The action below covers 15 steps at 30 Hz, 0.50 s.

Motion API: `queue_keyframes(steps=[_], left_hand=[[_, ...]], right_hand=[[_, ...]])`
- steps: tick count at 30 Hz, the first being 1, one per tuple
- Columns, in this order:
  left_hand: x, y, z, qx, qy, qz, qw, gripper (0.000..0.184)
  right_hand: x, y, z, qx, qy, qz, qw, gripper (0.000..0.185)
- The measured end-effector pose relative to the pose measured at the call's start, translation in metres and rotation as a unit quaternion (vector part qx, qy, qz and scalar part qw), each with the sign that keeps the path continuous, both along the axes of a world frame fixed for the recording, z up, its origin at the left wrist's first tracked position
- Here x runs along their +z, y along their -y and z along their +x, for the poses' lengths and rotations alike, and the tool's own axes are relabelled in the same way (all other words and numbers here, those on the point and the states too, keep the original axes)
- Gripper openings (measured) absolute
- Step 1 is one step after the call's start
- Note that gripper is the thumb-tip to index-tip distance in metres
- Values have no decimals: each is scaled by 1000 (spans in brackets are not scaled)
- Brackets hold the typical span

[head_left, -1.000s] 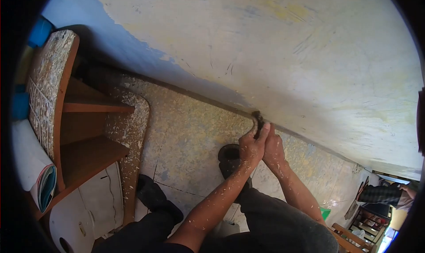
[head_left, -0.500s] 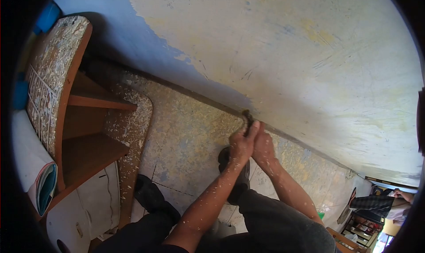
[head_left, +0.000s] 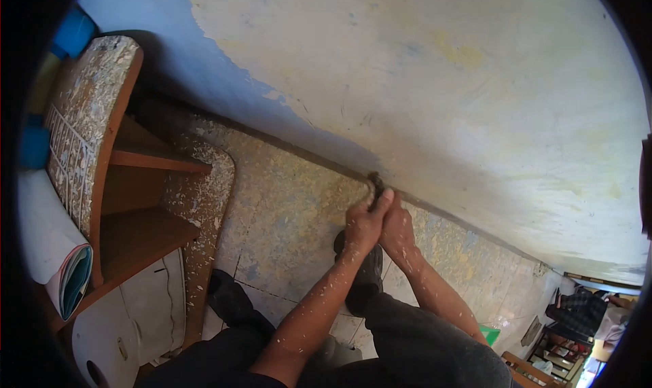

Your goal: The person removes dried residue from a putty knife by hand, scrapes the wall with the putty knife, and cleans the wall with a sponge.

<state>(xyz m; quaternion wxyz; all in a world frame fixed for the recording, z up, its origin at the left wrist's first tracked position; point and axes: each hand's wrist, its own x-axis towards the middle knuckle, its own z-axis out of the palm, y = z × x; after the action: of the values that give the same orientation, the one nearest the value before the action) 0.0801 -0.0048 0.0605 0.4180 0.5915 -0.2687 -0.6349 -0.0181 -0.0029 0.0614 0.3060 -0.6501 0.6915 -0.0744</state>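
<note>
My left hand [head_left: 363,226] is closed around the handle of a short, dark scraper [head_left: 375,181], its blade hard to make out. Pressed against it on the right, my right hand [head_left: 396,232] is closed on the same tool. The scraper's tip is at the foot of the wall [head_left: 421,82], by the dark strip where wall meets floor. Blue paint [head_left: 224,72] remains on the wall's left part, with a ragged edge; the rest is pale and scuffed. Pale flakes cling to both forearms.
Paint flakes litter the tiled floor [head_left: 285,198]. On the left stands a flake-covered brown shelf unit [head_left: 122,164], with rolled papers [head_left: 51,232] beside it. My shoes [head_left: 231,300] are under me. At far right are a person [head_left: 584,310] and wooden furniture [head_left: 530,367].
Both hands and the scraper have shifted slightly left and down in view, still at the wall's foot. The view has tilted a little, and the person at far right has changed posture.
</note>
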Motion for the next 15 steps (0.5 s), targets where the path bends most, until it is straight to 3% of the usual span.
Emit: queue_keyframes(steps=[2,4,6,8,10,11,15], left_hand=[[-4,-3,-10,-44,84,-33,995,53],[-9,-3,-11,-13,84,-68,994,53],[-8,3,0,62,0,-9,998,53],[-18,3,4,73,-27,-35,996,52],[-13,1,6,23,34,-24,999,51],[-23,0,-1,23,38,-71,996,52],[-25,-2,-6,-32,20,-49,998,50]], right_hand=[[7,0,0,-3,20,-30,999,41],[10,4,0,-3,36,-11,999,40],[8,12,12,-2,26,19,999,37],[-8,14,17,31,9,3,999,36],[-1,9,17,27,19,-3,999,35],[0,3,13,7,6,-12,1000,34],[5,4,7,2,-45,10,999,31]])
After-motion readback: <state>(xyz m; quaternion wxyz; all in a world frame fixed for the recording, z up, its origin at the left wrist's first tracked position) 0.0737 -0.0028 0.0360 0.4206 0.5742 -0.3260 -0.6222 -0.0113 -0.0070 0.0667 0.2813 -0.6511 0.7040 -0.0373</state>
